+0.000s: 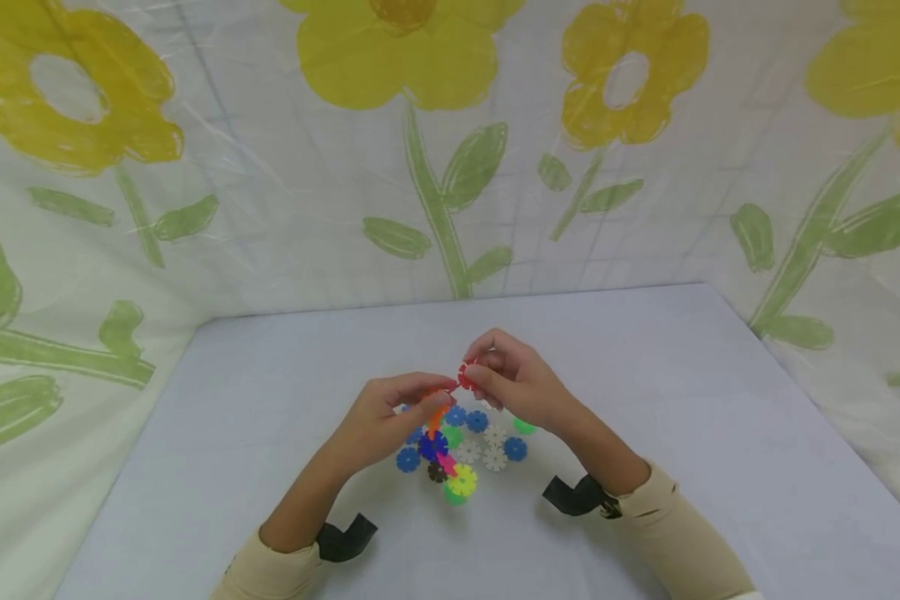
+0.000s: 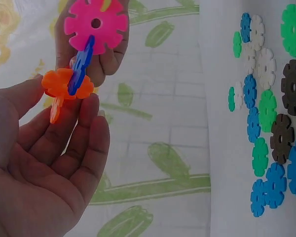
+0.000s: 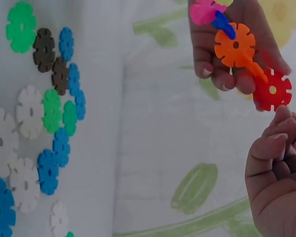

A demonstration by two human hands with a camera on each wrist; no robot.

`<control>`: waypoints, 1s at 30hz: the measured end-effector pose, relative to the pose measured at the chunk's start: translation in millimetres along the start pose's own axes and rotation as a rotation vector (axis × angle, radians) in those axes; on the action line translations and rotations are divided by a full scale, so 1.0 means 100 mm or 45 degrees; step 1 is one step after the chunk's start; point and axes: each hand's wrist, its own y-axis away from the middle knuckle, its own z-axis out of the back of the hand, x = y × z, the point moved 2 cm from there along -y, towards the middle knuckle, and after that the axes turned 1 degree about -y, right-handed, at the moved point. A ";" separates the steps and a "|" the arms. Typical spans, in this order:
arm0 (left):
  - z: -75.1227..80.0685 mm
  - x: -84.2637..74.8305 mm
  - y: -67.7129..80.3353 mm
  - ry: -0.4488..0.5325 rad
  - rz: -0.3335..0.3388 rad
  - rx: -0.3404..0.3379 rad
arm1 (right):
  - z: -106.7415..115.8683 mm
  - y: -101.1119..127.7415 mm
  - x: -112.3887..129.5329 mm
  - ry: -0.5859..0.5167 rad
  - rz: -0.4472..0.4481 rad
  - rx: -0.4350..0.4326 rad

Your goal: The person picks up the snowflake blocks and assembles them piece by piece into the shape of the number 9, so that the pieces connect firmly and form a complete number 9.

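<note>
Your left hand (image 1: 378, 421) holds a short chain of interlocked snowflake discs (image 1: 441, 433) raised above the tabletop (image 1: 682, 400). In the right wrist view, its fingers curl behind the chain and grip it around the orange disc (image 3: 234, 45). From that disc the chain runs one way through a blue disc (image 3: 222, 22) to a pink disc (image 3: 204, 11); the other way, an edge-on orange piece leads to a red disc (image 3: 272, 90) at the far end.

Your right hand (image 1: 513, 379) meets the chain at that red disc. In the head view, thumb and fingertips close on the red disc (image 1: 465, 377). In the right wrist view, the fingertips (image 3: 282, 118) sit just beside its lower edge, and you cannot tell from that angle whether they actually pinch it. Both hands are close together, above the centre of the tabletop.

In the left wrist view, the pink disc (image 2: 95, 24) stands face-on at the top, with the blue disc (image 2: 82, 66) slotted edge-on into it and the orange disc (image 2: 64, 84) below, resting against your fingers (image 2: 84, 123).

Loose discs (image 1: 480, 442) lie flat on the tabletop directly beneath your hands, in a tight cluster: blue, white, green, brown and yellow. Several touch or overlap. A flower-printed sheet (image 1: 435, 167) encloses the tabletop on three sides.
</note>
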 end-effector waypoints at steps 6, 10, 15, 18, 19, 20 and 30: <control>0.02 0.01 0.01 0.045 0.055 -0.010 | -0.09 0.04 0.02 0.187 0.163 -0.057; 0.04 0.00 0.01 0.135 0.088 0.011 | -0.13 0.05 0.03 0.265 0.286 -0.085; 0.06 -0.01 0.02 0.167 0.134 0.042 | -0.17 0.06 0.06 0.313 0.359 -0.099; 0.07 -0.02 0.02 0.177 0.171 0.049 | -0.19 0.06 0.07 0.325 0.376 -0.102; 0.07 -0.03 0.03 0.179 0.182 0.048 | -0.19 0.06 0.07 0.327 0.378 -0.104; 0.08 -0.03 0.03 0.182 0.192 0.047 | -0.19 0.06 0.06 0.328 0.381 -0.107; 0.03 -0.04 0.03 0.095 0.220 -0.018 | -0.22 0.04 0.02 0.319 0.397 -0.120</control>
